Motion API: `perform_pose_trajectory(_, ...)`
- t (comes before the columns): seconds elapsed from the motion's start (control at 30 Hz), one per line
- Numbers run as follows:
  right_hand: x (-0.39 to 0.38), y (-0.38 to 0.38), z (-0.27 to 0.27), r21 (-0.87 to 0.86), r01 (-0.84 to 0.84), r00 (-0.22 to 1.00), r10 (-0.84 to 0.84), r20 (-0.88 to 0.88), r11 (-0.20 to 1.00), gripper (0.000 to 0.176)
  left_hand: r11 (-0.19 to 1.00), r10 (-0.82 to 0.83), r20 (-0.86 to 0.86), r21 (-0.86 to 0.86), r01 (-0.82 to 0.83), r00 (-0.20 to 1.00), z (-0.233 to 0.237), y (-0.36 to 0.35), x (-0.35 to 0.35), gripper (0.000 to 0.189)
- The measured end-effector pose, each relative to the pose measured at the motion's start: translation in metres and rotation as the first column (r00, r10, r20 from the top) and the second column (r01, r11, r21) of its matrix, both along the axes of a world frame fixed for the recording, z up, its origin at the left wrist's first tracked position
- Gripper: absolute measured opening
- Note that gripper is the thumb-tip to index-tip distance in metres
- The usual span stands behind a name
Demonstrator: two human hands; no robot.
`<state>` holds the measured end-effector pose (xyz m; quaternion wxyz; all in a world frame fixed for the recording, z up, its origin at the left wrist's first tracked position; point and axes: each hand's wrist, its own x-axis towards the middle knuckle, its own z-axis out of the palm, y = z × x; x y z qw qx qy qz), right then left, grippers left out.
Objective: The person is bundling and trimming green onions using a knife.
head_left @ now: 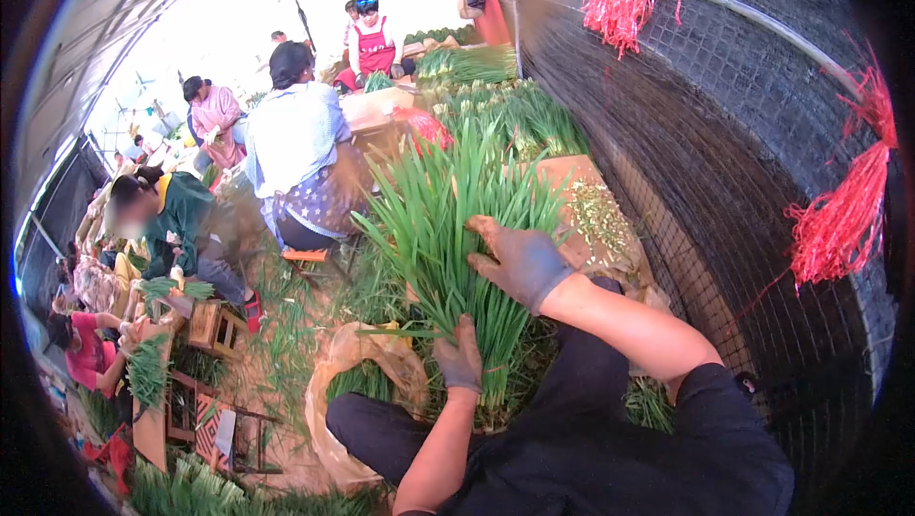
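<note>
A large upright bunch of green chives (481, 230) stands in front of me, its long flat leaves fanning out at the top. My left hand (459, 358), in a grey glove, is closed around the near left side of its lower stems. My right hand (524, 263), gloved too, lies against the right side of the leaves with its fingers spread. A band seems to ring the stems near the base. Beside my left knee, an opened tan plastic bag (329, 364) holds more cut greens (362, 382).
Bundled chives (534, 116) lie in rows ahead. Cut scraps (605, 216) cover a board on the right, beside a dark mesh wall (667, 144) hung with red plastic twine (624, 3). A person in a light shirt (297, 135) sits close ahead; other people work at left near a wooden crate (212, 327).
</note>
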<state>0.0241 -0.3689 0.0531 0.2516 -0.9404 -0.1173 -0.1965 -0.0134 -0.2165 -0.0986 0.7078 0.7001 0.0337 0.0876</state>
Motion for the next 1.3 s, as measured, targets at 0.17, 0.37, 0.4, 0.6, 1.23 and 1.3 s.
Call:
perform_pose_trajectory(0.17,0.001,0.000,0.000,-0.068,0.065,0.997,-0.068,-0.039,0.996,0.036,0.975,0.010,0.025,-0.223,-0.004,1.000,-0.007,-0.004,0.000,0.049)
perform_pose_trajectory(0.37,-0.021,-0.019,0.041,0.674,-0.021,0.847,0.371,-0.381,0.739,0.028,0.975,0.066,0.029,-0.212,-0.058,0.997,0.002,-0.003,0.000,0.037)
perform_pose_trajectory(0.4,-0.026,-0.029,0.037,0.670,-0.029,0.840,0.382,-0.385,0.741,0.028,0.974,0.080,0.026,-0.217,-0.073,0.996,0.005,-0.001,0.000,0.037)
perform_pose_trajectory(0.6,-0.040,-0.058,0.032,0.911,-0.258,0.161,0.944,-0.287,0.321,0.031,0.977,0.145,0.011,-0.158,-0.142,0.989,-0.005,0.000,0.009,0.039)
perform_pose_trajectory(1.23,0.006,0.003,0.012,-0.069,0.070,0.967,-0.084,-0.241,0.995,0.049,0.979,0.125,0.070,-0.173,-0.111,0.990,-0.001,-0.008,0.001,0.035)
perform_pose_trajectory(1.3,0.013,0.002,0.007,-0.021,0.076,0.972,-0.079,-0.221,0.997,0.044,0.984,0.122,0.071,-0.143,-0.111,0.990,0.004,-0.008,0.000,0.034)
